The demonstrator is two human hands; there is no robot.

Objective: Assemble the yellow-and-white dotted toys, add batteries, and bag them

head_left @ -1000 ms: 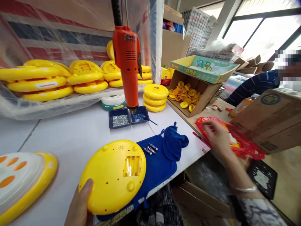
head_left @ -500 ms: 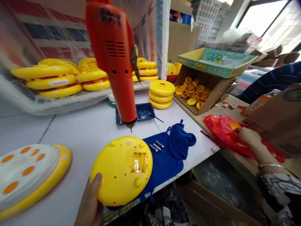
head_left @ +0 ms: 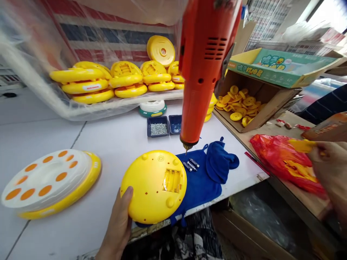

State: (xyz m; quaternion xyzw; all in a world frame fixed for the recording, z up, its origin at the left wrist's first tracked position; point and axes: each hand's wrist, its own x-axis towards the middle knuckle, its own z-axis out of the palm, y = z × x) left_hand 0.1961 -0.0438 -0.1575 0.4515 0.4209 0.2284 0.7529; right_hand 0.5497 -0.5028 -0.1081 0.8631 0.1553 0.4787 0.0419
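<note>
My left hand point(head_left: 120, 220) grips the left edge of a yellow round toy base point(head_left: 146, 187), its underside up and the battery compartment point(head_left: 172, 180) uncovered and without batteries. The base lies partly over a blue cloth point(head_left: 203, 191). Several small batteries point(head_left: 191, 164) rest on that cloth. At the far right, my right hand point(head_left: 330, 162) pinches a small yellow plastic piece point(head_left: 302, 145) above a red plastic bag point(head_left: 273, 151) with more yellow pieces inside. An orange electric screwdriver point(head_left: 199, 79) hangs bit down above the cloth, touched by neither hand.
Behind stand a tray of screws point(head_left: 158, 129) and a second dark tray point(head_left: 175, 124). A white-and-yellow round toy point(head_left: 51, 180) lies at left. Yellow bases point(head_left: 126, 77) are stacked in a plastic-lined bin. A cardboard box point(head_left: 260, 119) holds yellow discs.
My right hand has come up out of the red bag with a yellow piece. The view has shifted, and the screwdriver hangs farther right. My left hand keeps its hold on the base.
</note>
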